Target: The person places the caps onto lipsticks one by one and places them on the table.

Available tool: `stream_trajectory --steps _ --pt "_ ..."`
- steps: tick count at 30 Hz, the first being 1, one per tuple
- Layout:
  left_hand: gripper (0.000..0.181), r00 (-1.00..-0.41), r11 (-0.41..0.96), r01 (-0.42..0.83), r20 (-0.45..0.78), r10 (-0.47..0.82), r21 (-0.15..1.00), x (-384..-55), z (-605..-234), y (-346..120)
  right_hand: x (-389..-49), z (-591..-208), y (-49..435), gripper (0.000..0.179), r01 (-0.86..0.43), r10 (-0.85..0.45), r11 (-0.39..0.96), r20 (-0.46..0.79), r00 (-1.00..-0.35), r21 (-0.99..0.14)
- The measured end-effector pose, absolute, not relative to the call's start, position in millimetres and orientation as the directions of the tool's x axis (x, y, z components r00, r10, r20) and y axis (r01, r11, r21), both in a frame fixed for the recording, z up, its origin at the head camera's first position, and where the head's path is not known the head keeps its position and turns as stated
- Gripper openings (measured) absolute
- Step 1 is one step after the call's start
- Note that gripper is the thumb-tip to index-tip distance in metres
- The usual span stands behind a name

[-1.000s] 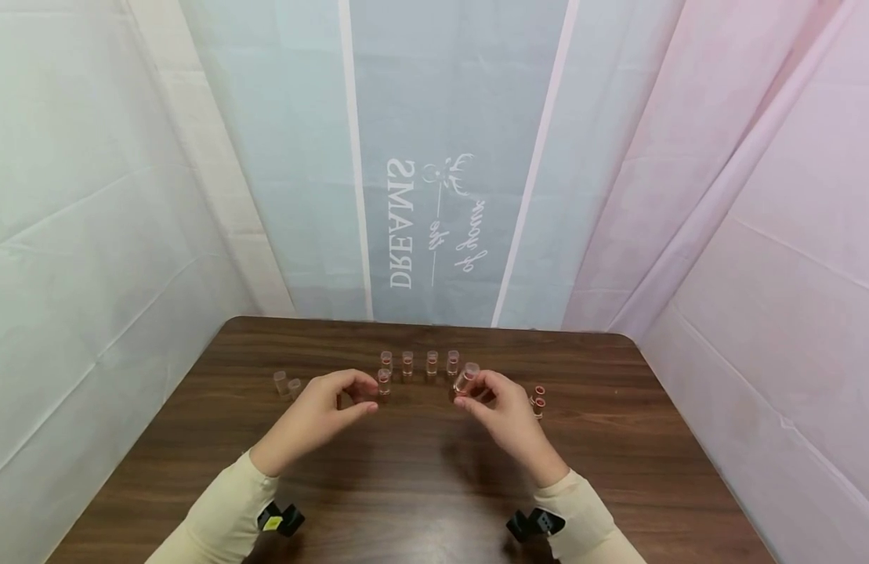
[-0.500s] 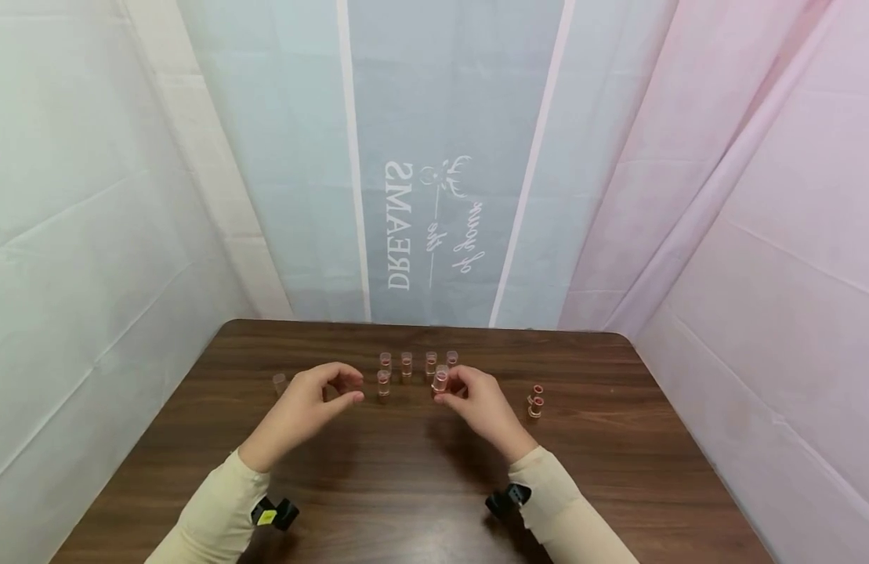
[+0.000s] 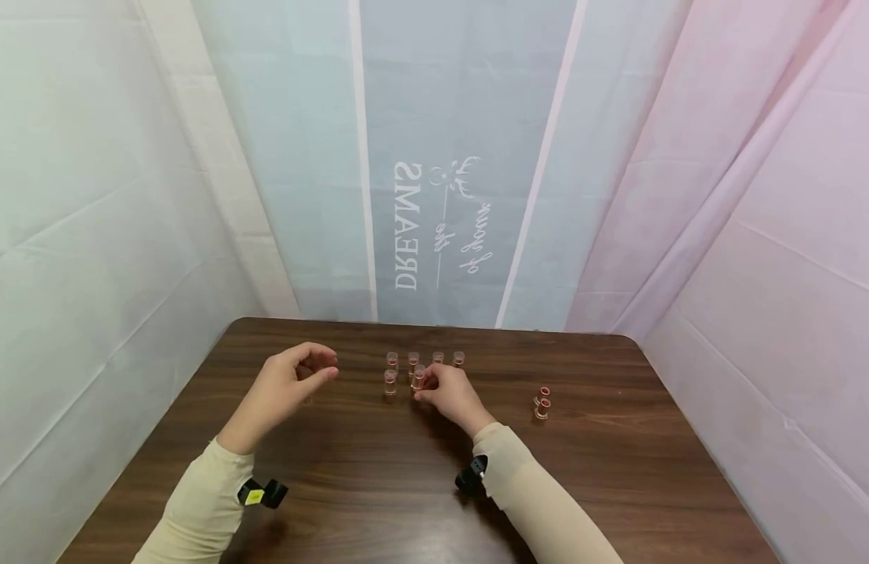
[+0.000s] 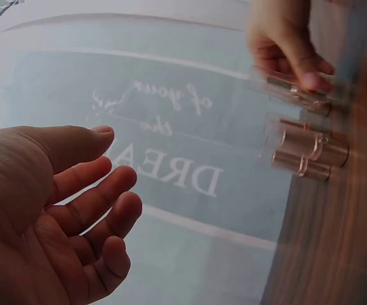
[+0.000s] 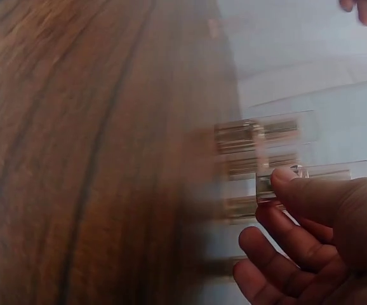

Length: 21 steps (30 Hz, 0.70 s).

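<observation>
My right hand [image 3: 454,395] pinches a capped lipstick tube [image 3: 418,377] between thumb and fingers, upright close over the table. It has a clear cap and a shiny gold-toned base, seen also in the right wrist view as a lipstick tube [image 5: 266,186]. Just left of it stands another capped lipstick tube [image 3: 390,383]. Behind both, several similar tubes [image 3: 392,361] form a row, partly covered by the right hand. My left hand [image 3: 279,388] hovers at the left with fingers loosely curved, and the left wrist view shows nothing in its grasp [image 4: 75,216].
Two uncapped tubes [image 3: 543,407] with red tops stand at the right of the dark wooden table [image 3: 617,470]. A printed cloth [image 3: 462,78] hangs behind the table's far edge, with pale cloth walls [image 3: 88,196] on both sides.
My right hand has carried its lipstick tube left, beside the standing front one. My left hand has drawn away leftward from that front tube and now covers the clear caps seen there earlier.
</observation>
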<state>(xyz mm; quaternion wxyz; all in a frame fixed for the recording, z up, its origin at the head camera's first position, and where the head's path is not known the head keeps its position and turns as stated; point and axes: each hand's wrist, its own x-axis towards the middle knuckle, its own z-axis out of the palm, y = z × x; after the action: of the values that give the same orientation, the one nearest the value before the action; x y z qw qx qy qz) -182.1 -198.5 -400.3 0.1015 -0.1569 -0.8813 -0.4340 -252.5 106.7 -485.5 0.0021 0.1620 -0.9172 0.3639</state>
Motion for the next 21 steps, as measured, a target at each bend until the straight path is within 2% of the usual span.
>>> stream_trajectory --steps 8,21 --pt "0.021 -0.935 0.575 0.351 0.308 0.176 0.739 -183.3 -398.6 -205.9 -258.9 -497.8 97.0 0.017 -0.251 -0.258 0.734 0.082 -0.963 -0.631" --pt "0.023 -0.936 0.558 0.352 0.297 0.19 0.752 -182.7 -398.7 -205.7 -259.2 -502.9 90.2 0.019 -0.235 -0.229 0.777 0.086 -0.97 -0.584"
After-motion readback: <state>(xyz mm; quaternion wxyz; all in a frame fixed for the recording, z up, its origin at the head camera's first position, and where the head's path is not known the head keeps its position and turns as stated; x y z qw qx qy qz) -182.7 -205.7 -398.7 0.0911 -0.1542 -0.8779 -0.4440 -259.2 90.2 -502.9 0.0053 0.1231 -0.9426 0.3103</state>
